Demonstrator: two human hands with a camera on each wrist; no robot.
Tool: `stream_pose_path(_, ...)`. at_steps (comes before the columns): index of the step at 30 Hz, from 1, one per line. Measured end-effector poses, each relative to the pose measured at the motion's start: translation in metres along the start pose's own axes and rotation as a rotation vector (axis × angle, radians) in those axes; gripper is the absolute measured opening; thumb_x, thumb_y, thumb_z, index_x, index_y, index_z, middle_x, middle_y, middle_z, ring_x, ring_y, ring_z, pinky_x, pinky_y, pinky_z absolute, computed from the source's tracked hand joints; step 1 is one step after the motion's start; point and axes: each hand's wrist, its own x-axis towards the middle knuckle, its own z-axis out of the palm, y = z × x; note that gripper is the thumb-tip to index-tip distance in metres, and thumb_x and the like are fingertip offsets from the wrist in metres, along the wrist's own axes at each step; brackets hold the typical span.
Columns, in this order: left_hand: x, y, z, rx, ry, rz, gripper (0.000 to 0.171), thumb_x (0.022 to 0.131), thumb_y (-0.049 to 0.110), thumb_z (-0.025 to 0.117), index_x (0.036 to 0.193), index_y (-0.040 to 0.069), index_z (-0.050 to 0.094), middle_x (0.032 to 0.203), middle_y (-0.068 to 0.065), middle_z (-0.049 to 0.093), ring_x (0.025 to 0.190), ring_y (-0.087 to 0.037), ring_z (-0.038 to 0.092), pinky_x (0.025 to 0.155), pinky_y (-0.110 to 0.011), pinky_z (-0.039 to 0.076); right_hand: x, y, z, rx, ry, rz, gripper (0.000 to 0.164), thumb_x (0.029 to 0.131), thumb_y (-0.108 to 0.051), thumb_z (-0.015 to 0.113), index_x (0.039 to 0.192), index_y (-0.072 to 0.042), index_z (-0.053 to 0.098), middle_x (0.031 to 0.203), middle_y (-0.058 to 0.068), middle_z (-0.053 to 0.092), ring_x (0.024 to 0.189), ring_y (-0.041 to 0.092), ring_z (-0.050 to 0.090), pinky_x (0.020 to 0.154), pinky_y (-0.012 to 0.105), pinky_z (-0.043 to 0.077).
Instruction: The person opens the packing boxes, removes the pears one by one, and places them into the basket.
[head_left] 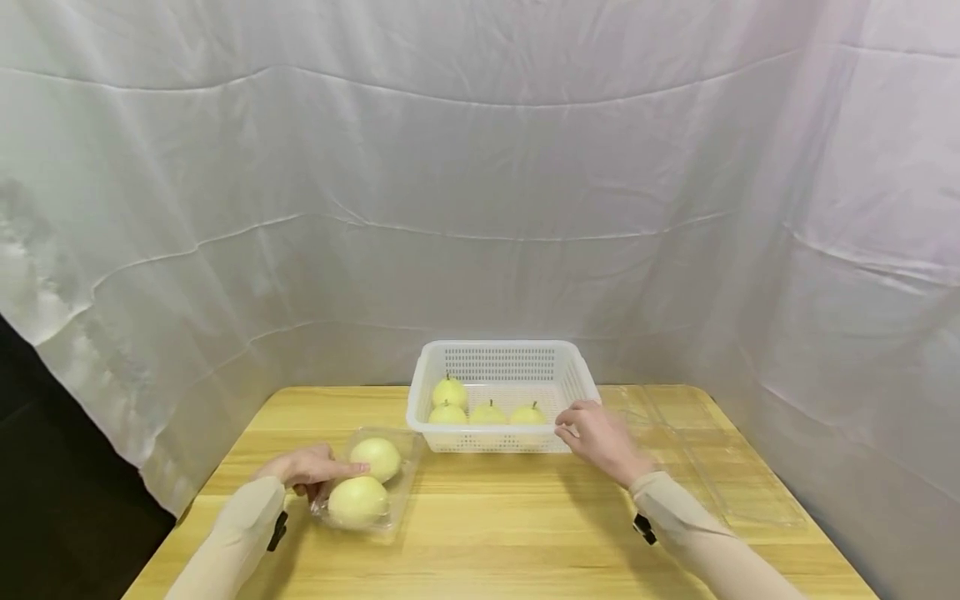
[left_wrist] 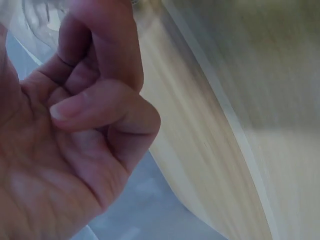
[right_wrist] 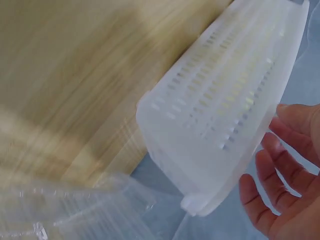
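My left hand (head_left: 311,467) is at the left side of a clear plastic container (head_left: 403,487) holding two yellow pears (head_left: 358,502). One finger reaches over its side to touch between the pears, while other fingers curl into the palm in the left wrist view. The container's edge at the fingertips is partly hidden. My right hand (head_left: 600,437) hovers at the front right corner of a white basket (head_left: 498,440), its fingers loosely spread beside the rim with nothing between them. Several yellow pears (head_left: 450,392) with stems sit inside the basket, towards its left and front.
Further clear plastic containers (head_left: 720,450) lie along the right side of the wooden table (head_left: 517,533). A pale grey curtain (head_left: 495,208) hangs behind and on both sides. Something dark (head_left: 67,467) stands beyond the table's left edge.
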Motion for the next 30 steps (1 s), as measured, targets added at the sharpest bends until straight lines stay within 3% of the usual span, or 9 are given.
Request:
stream_pose_path(9,-0.01,0.006,0.008,-0.059,-0.131,0.032,0.065,0.09,0.064,0.055,0.051,0.011,0.06,0.046,0.0,0.059,0.038,-0.008,0.053,0.039,-0.016,0.03,-0.006,-0.02,0.011,0.03,0.032,-0.132,0.004,0.085,-0.02,0.074,0.084,-0.016,0.074,0.082,-0.009,0.067,0.078,0.01,0.062,0.069,0.029,0.054)
stream_pose_path(16,-0.012,0.006,0.015,-0.132,-0.206,0.049,0.063,0.091,0.061,0.056,0.052,0.011,0.061,0.048,0.0,0.061,0.037,-0.006,0.051,0.038,-0.014,0.034,-0.012,-0.033,0.018,0.055,-0.071,-0.184,0.005,0.087,-0.02,0.072,0.087,-0.016,0.075,0.082,-0.009,0.068,0.073,0.004,0.061,0.064,0.022,0.052)
stream_pose_path(23,-0.009,0.009,0.022,-0.156,-0.313,0.099,0.06,0.092,0.058,0.056,0.055,0.011,0.064,0.052,-0.001,0.064,0.037,-0.005,0.045,0.039,-0.015,0.03,-0.017,-0.045,0.023,0.111,-0.147,-0.236,0.005,0.088,-0.019,0.071,0.086,-0.016,0.075,0.079,-0.008,0.067,0.069,0.0,0.057,0.061,0.018,0.048)
stream_pose_path(30,-0.002,0.032,0.039,-0.122,-0.299,0.149,0.065,0.092,0.061,0.053,0.052,0.01,0.062,0.049,-0.001,0.061,0.037,-0.006,0.047,0.038,-0.016,0.033,-0.019,-0.054,0.026,0.163,-0.207,-0.254,0.008,0.09,-0.023,0.069,0.087,-0.019,0.075,0.081,-0.011,0.068,0.072,-0.003,0.057,0.064,0.017,0.049)
